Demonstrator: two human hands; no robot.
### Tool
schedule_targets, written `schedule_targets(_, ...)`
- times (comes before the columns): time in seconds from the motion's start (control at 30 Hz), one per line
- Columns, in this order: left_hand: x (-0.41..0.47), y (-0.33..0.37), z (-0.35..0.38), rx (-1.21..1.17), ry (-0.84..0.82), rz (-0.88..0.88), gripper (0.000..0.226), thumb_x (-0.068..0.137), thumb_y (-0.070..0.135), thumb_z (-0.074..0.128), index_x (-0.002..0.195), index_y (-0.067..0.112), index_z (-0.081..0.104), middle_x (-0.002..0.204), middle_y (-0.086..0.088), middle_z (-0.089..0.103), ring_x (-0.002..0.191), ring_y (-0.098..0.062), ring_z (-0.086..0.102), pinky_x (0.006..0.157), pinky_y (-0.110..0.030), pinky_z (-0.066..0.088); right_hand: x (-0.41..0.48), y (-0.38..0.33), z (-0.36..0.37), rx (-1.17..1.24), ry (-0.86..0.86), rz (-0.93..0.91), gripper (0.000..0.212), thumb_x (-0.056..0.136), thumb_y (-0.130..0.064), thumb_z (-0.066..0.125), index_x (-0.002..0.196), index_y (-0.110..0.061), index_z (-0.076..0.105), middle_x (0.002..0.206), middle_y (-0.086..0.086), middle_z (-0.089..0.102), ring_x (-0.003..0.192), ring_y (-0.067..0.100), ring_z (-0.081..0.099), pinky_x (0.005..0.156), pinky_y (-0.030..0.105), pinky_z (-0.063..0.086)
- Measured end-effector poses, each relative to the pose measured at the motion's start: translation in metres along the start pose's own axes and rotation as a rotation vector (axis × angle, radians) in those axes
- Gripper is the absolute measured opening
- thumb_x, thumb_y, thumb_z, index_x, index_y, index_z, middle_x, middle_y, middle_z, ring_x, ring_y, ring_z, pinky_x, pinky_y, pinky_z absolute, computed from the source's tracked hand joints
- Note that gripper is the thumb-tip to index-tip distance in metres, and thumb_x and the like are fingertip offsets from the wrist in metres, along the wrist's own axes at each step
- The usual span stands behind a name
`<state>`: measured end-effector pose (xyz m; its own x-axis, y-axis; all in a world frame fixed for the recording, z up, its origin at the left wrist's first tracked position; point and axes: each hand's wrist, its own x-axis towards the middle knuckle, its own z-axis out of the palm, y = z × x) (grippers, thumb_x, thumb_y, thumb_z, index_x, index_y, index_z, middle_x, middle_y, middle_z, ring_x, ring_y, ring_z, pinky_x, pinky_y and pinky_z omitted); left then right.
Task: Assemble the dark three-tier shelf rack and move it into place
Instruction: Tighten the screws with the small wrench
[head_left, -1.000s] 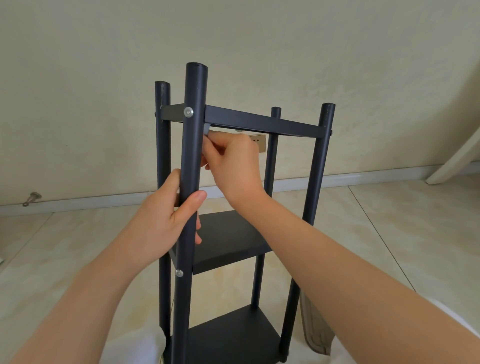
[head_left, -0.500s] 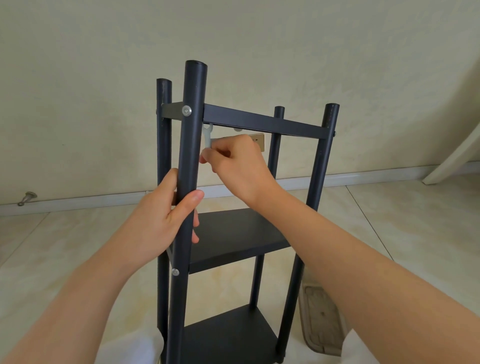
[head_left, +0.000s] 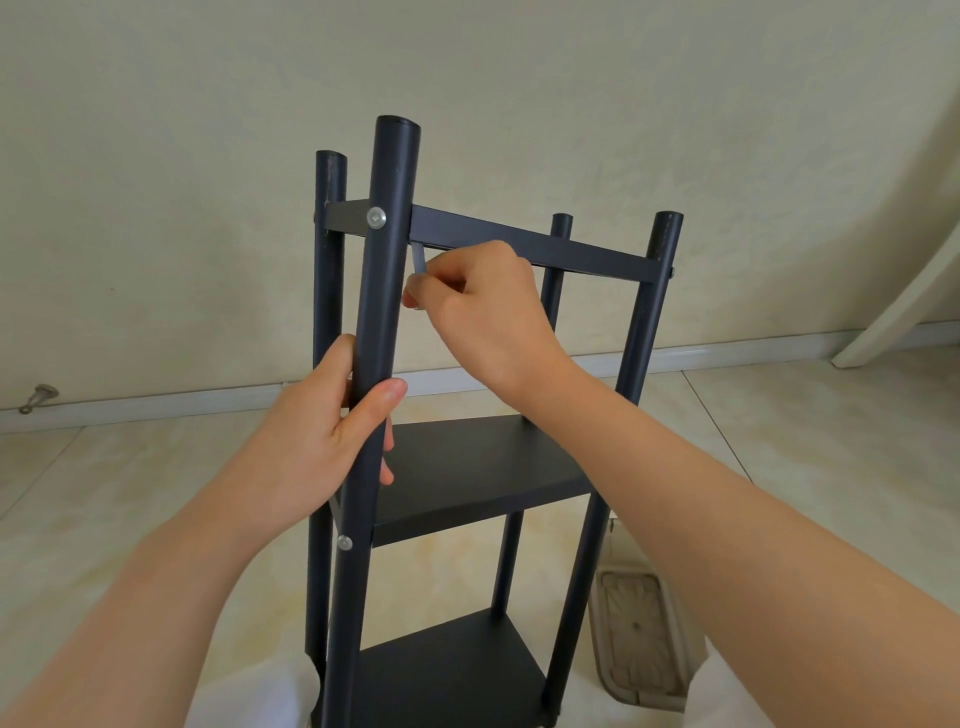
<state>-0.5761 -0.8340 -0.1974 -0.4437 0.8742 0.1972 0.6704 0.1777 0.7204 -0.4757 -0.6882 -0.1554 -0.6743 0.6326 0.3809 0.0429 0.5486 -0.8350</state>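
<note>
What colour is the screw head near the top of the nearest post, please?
The round metal screw head is silver; head view.

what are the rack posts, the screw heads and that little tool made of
Posts: matte dark coating with a soft sheen, painted metal tube or wood; cannot tell which. Screw head: bright bare metal, silvery shine. Tool pinched by the right hand: thin flat silvery strip, likely steel.

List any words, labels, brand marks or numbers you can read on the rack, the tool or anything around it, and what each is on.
No text can be read in this view.
The rack: plain dark posts and shelves, no label.
Its screw head: only a drive socket, no marking.
The wrench pinched by the right hand: bare metal, mostly hidden.
The beige moulded piece on the floor: raised pattern, no letters.
</note>
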Motion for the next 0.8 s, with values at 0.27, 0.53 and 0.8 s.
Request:
schedule_targets(0.27,-0.001,0.001,0.0,-0.034,0.016,0.003,0.033,0.085,0.064,0.042,0.101,0.035,0.043,0.079,0.001,0.071,0.06,-0.021,0.073,0.053,-0.025,0.056,0.001,0.002,0.006,0.02,0.061,-0.036,0.032,0.095,-0.009,0.052,0.074,0.005,0.072,0.065,0.009,0.07,0.05,0.014,0.051,0.061,0.026,0.049)
schedule_targets(0.53,-0.001,-0.002,-0.004,-0.066,-0.019,0.018,0.026,0.083,0.064,0.044,0.102,0.047,0.044,0.081,0.001,0.07,0.062,-0.024,0.074,0.055,-0.028,0.059,0.004,0.012,0.028,0.103,0.12,-0.097,0.033,0.101,-0.009,0.051,0.079,0.005,0.071,0.066,0.008,0.068,0.05,0.007,0.061,0.058,0.022,0.055)
schedule_targets(0.8,0.002,-0.006,-0.008,-0.097,-0.023,0.016,0.02,0.086,0.059,0.046,0.1,0.046,0.047,0.078,-0.002,0.07,0.061,-0.026,0.074,0.054,-0.026,0.058,0.01,0.014,0.05,0.113,0.289,-0.17,0.037,0.099,-0.005,0.055,0.064,0.004,0.062,0.056,0.008,0.06,0.046,0.001,0.047,0.054,0.007,0.041)
